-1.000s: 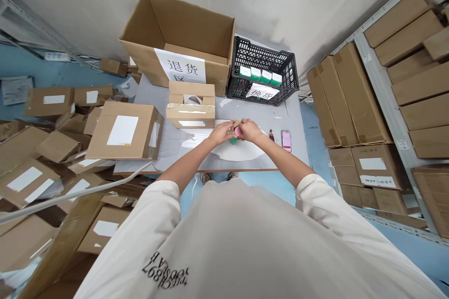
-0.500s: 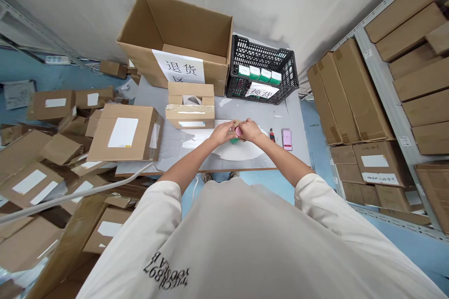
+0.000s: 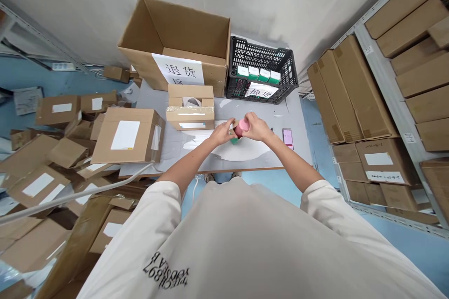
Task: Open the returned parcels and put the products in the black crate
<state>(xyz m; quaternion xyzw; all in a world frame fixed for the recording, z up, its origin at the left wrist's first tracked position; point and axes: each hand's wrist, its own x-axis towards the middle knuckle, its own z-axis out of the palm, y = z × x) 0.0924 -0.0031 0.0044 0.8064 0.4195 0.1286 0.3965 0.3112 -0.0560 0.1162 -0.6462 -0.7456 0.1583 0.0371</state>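
Over the table, my right hand (image 3: 257,127) grips a small red container with a pink cap (image 3: 243,124). The container leans out of the open top of a small green box (image 3: 234,141), its lower end hidden inside. My left hand (image 3: 222,132) is closed around that box, fingers on its far side, and covers most of it. Both hands are above a white sheet (image 3: 242,151) on the table. A pink-screened phone (image 3: 288,138) lies to the right of my right hand.
Behind stand a large open carton (image 3: 192,32) and a black plastic crate (image 3: 261,91) with several green-and-white boxes (image 3: 264,75). An open small carton (image 3: 191,117) and a closed carton (image 3: 126,135) are at left. Shelving (image 3: 386,98) stands right; cartons pile up on the left.
My right hand has moved slightly up and right, drawing the pink-capped container partly out of the box. My left hand stays on the box.
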